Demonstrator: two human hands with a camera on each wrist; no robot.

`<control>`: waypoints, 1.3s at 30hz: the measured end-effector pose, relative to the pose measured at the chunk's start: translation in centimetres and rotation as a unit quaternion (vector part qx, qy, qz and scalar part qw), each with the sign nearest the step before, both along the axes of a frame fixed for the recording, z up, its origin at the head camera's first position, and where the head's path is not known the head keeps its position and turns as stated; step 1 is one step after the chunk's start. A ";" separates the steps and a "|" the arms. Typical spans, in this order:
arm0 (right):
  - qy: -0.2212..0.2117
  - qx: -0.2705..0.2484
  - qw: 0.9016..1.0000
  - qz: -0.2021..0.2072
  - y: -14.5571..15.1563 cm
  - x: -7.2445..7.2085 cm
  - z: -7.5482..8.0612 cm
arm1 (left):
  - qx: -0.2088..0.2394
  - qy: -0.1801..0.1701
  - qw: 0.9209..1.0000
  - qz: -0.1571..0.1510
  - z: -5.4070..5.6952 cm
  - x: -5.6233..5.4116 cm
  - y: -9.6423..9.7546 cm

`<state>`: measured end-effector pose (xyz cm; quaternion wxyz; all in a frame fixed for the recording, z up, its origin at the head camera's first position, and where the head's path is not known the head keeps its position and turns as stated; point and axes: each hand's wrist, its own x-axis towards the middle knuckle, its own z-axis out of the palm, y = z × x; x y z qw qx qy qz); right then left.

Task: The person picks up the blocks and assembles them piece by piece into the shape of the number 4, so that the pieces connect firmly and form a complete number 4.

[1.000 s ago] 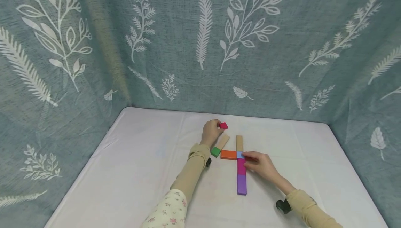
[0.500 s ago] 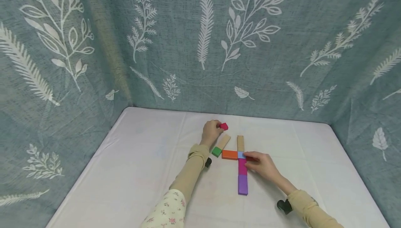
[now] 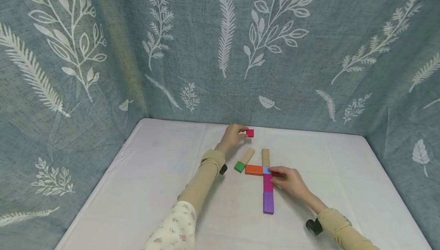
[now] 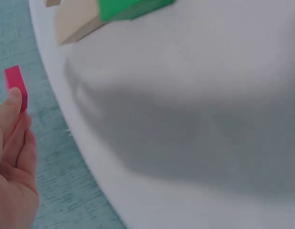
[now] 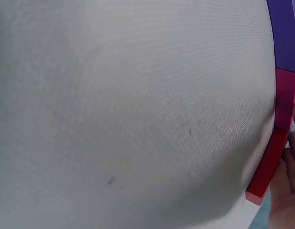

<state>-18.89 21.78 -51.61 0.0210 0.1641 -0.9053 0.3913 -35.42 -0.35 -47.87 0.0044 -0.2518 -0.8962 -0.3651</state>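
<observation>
My left hand (image 3: 232, 135) pinches a small pinkish-red block (image 3: 250, 133) between thumb and fingers near the far table edge. Its flat side and thin edge show in the left wrist view, the thumb (image 4: 14, 98) lying over it. My right hand (image 3: 289, 181) has its fingers and thumb around a red block (image 5: 269, 167), which the hand mostly covers in the head view. That block lies beside the light blue block (image 3: 266, 170). A magenta block (image 3: 268, 183) and a purple block (image 3: 268, 203) run toward me; an orange block (image 3: 253, 170) extends left, and a plain wooden block (image 3: 266, 157) points away.
A slanted wooden block (image 3: 248, 155) with a green block (image 3: 240, 166) at its near end lies left of the row. The white-covered table (image 3: 144, 189) is bounded behind by a leaf-patterned teal curtain (image 3: 199, 51). Dark wrist devices (image 3: 314, 227) hang at both sleeves.
My left hand has moved farther back with the pinkish-red block and turned it from corner-on to square. My right hand stays in place. The head view has shifted slightly.
</observation>
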 end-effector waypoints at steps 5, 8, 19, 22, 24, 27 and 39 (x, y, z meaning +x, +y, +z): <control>-0.001 0.003 1.000 -0.002 0.0 -0.1 0.1 | -0.010 -0.012 0.999 -0.036 1.6 -0.8 -0.1; -0.004 0.002 1.000 -0.002 0.0 -0.1 0.1 | -0.016 -0.018 0.999 -0.047 2.2 -1.0 0.0; -0.005 -0.001 1.000 -0.003 0.1 0.0 -0.5 | -0.062 0.005 0.995 -0.079 1.1 -1.4 0.5; -0.007 0.000 1.000 -0.004 0.1 0.0 -0.6 | -0.052 0.021 0.993 -0.099 -1.2 -3.1 0.5; -0.008 0.000 1.000 -0.005 0.1 0.0 -0.6 | -0.049 0.024 0.992 -0.110 -1.7 -3.3 0.4; -0.011 0.002 1.000 -0.007 0.0 0.0 -0.5 | -0.064 -0.002 0.992 -0.110 -0.4 -1.9 0.5; -0.025 0.002 1.000 -0.012 -0.1 0.0 -0.4 | -0.101 -0.008 0.988 -0.120 -2.9 -2.1 1.3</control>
